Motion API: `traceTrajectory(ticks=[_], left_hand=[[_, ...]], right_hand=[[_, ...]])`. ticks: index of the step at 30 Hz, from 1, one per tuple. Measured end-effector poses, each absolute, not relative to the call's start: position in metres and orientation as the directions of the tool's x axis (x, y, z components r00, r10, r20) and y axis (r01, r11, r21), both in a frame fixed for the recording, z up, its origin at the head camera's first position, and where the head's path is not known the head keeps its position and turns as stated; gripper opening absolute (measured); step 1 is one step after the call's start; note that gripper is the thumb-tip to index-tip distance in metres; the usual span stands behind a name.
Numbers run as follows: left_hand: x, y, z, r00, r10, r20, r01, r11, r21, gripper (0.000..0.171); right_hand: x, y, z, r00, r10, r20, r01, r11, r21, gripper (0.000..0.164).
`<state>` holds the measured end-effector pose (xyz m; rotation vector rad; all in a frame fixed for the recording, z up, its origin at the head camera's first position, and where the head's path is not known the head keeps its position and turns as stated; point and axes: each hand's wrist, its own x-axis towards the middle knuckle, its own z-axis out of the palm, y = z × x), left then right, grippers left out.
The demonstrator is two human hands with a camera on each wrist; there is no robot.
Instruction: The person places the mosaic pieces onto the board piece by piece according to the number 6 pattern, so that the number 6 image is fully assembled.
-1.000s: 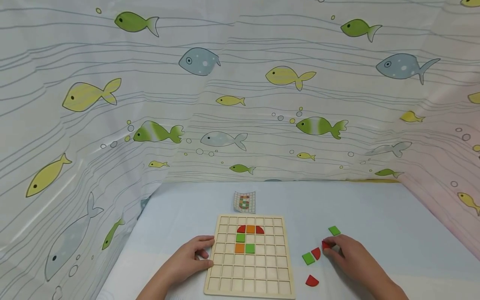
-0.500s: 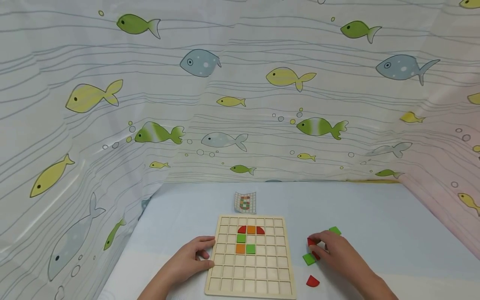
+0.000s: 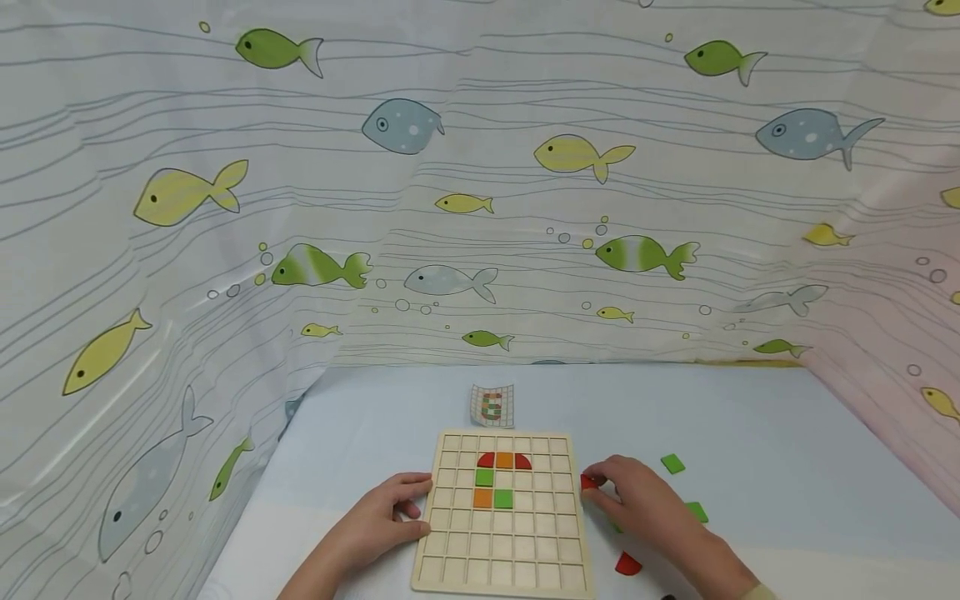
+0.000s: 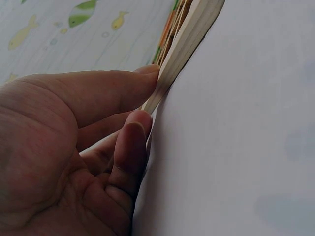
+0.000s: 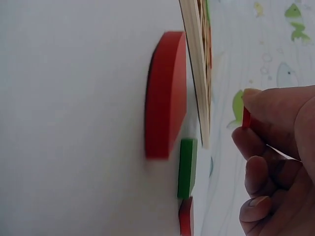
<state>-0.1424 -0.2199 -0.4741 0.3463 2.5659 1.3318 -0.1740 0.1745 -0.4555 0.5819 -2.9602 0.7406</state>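
While left hand point(image 3: 386, 508) rests unclamped against board point(image 3: 501, 547), likely to steady it | right hand point(image 3: 637, 497) pinches red piece point(image 3: 588, 482) by its right edge | card point(image 3: 492, 406) beyond, presumably for reference

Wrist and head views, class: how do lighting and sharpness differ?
Head view: brighter, grid readable on the board; left wrist view: dim, shadow on the tabletop beside the left hand; right wrist view: dim, nearest red tile blurred at its lower end.

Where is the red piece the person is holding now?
In the head view, the held red piece is pinched in the right hand, beside the right edge of the wooden grid board and farther away than a loose red quarter-circle.
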Motion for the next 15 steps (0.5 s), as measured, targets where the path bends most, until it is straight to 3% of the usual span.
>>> traceTrajectory(ticks=[15], left_hand=[[-0.142, -0.221, -0.477, -0.945, 0.313, -0.090, 0.102, 0.547, 0.831, 0.065]], right_hand=[[-0.180, 0.136, -0.451, -0.890, -0.450, 0.072, -0.439, 0.802, -0.405, 0.021]])
